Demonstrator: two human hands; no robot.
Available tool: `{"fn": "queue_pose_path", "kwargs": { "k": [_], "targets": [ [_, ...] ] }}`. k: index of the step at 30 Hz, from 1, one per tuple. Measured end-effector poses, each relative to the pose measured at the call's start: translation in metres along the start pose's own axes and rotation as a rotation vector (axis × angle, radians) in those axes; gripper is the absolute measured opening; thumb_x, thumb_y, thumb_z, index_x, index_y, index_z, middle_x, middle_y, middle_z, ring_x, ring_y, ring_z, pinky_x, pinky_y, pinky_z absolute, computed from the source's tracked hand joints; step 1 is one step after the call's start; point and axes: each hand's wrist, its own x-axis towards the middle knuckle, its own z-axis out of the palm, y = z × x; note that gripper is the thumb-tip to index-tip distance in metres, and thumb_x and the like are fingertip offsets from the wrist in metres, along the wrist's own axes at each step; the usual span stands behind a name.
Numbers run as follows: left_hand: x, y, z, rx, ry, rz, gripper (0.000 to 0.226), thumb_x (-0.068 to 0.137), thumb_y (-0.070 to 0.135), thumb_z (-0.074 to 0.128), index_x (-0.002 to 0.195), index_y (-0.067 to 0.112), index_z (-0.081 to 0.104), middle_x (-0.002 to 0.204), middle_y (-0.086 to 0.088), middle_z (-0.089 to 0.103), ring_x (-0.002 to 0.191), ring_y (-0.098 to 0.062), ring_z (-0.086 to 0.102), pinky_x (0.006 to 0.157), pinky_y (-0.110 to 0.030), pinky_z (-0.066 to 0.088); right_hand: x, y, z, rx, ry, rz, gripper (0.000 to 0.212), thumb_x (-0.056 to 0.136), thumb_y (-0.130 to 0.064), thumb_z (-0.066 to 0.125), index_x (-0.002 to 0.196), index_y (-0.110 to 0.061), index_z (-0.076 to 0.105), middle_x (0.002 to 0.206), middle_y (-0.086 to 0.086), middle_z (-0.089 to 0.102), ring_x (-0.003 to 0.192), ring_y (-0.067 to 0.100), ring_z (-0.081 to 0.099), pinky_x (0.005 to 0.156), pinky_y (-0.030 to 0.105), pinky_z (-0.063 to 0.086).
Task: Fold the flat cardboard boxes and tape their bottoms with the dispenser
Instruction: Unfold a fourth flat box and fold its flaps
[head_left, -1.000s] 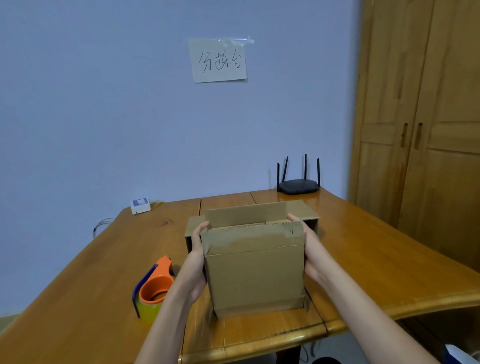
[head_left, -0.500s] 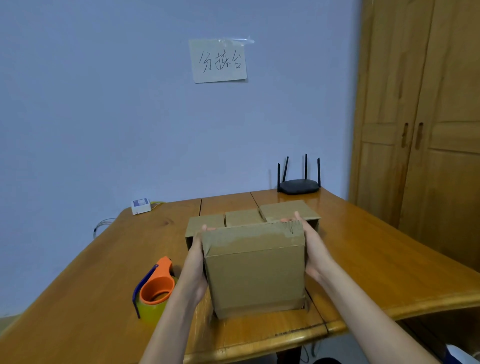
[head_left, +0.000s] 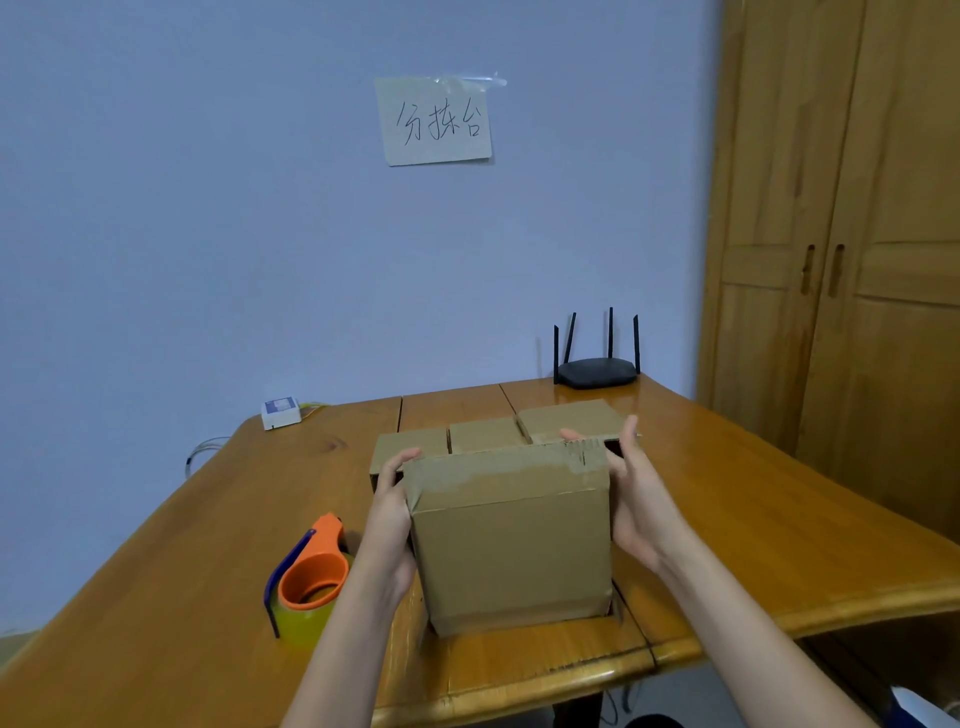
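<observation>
Cardboard box upright on table near front edge; left hand and right hand grip its sides, fingers curled over top. Tape dispenser left of box.

A: What sits at the far end of the wooden tabletop?

B: A black router with four upright antennas, near the right corner by the wall. Toward the left corner lies a small white box with a thin cable beside it, trailing off the edge.

A: And around it?

B: A handwritten paper note is taped to the pale blue wall. A wooden wardrobe stands on the right, doors closed.
</observation>
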Motion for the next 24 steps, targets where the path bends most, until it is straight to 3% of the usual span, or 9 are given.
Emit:
{"fn": "queue_pose_path", "kwargs": {
  "k": [3,7,10,13,16,20,22,24],
  "targets": [
    [0.002,0.000,0.000,-0.004,0.021,-0.007,0.031,0.098,0.016,0.056,0.127,0.028,0.056,0.105,-0.015,0.073,0.090,-0.031,0.069,0.086,-0.051,0.053,-0.006,-0.001,0.000,-0.032,-0.050,-0.010,0.065,0.091,-0.070,0.041,0.137,-0.028,0.058,0.131,0.001,0.066,0.127,0.020,0.056,0.110,0.043,0.039],
    [-0.002,0.000,0.004,-0.021,0.021,-0.013,0.027,0.101,0.019,0.048,0.126,0.025,0.058,0.112,-0.016,0.069,0.085,-0.026,0.068,0.071,-0.039,0.054,-0.004,-0.004,0.010,-0.095,0.073,-0.050,0.032,0.102,-0.038,0.049,0.124,-0.025,0.068,0.122,-0.002,0.070,0.115,0.015,0.064,0.101,0.035,0.047],
    [-0.002,-0.002,0.003,-0.031,0.019,-0.019,0.026,0.102,0.021,0.047,0.123,0.023,0.061,0.115,-0.015,0.069,0.089,-0.026,0.068,0.068,-0.036,0.056,-0.003,-0.003,0.014,-0.087,0.178,-0.063,0.027,0.101,-0.019,0.051,0.118,-0.024,0.072,0.114,-0.004,0.073,0.099,0.009,0.069,0.078,0.024,0.054],
    [-0.001,-0.005,0.001,-0.023,0.034,-0.022,0.026,0.101,0.036,0.049,0.119,0.026,0.065,0.120,-0.014,0.067,0.101,-0.030,0.067,0.073,-0.039,0.056,-0.004,-0.005,0.015,-0.088,0.214,-0.043,0.028,0.101,-0.015,0.050,0.114,-0.025,0.074,0.109,-0.003,0.075,0.096,0.014,0.070,0.071,0.025,0.054],
    [-0.003,-0.001,-0.001,-0.017,0.040,-0.043,0.035,0.097,0.047,0.050,0.121,0.026,0.066,0.117,-0.013,0.069,0.105,-0.031,0.066,0.075,-0.040,0.055,-0.003,-0.008,0.017,-0.146,0.219,-0.013,0.029,0.101,-0.013,0.050,0.113,-0.025,0.074,0.111,-0.001,0.073,0.100,0.016,0.067,0.072,0.024,0.051],
    [0.005,0.002,-0.008,0.047,0.045,-0.045,0.036,0.101,0.028,0.050,0.136,0.032,0.054,0.128,-0.008,0.061,0.104,-0.028,0.066,0.075,-0.039,0.055,0.001,-0.011,0.022,-0.198,0.193,0.051,0.033,0.102,-0.011,0.046,0.117,-0.027,0.070,0.113,0.001,0.070,0.102,0.019,0.067,0.073,0.028,0.054],
    [0.006,0.000,-0.008,0.047,0.046,-0.077,0.046,0.100,0.027,0.050,0.145,0.026,0.044,0.132,-0.007,0.059,0.108,-0.028,0.064,0.075,-0.038,0.054,0.005,-0.010,0.022,-0.188,0.209,0.064,0.036,0.102,-0.009,0.044,0.120,-0.029,0.068,0.117,0.001,0.069,0.107,0.021,0.066,0.085,0.035,0.056],
    [0.004,-0.002,-0.007,0.025,0.062,-0.101,0.051,0.100,0.028,0.050,0.149,0.020,0.037,0.132,-0.007,0.060,0.110,-0.027,0.063,0.078,-0.039,0.053,0.009,-0.007,0.022,-0.193,0.222,0.059,0.034,0.100,-0.016,0.047,0.124,-0.033,0.065,0.132,0.001,0.063,0.125,0.023,0.057,0.107,0.046,0.045]
  ]
}}
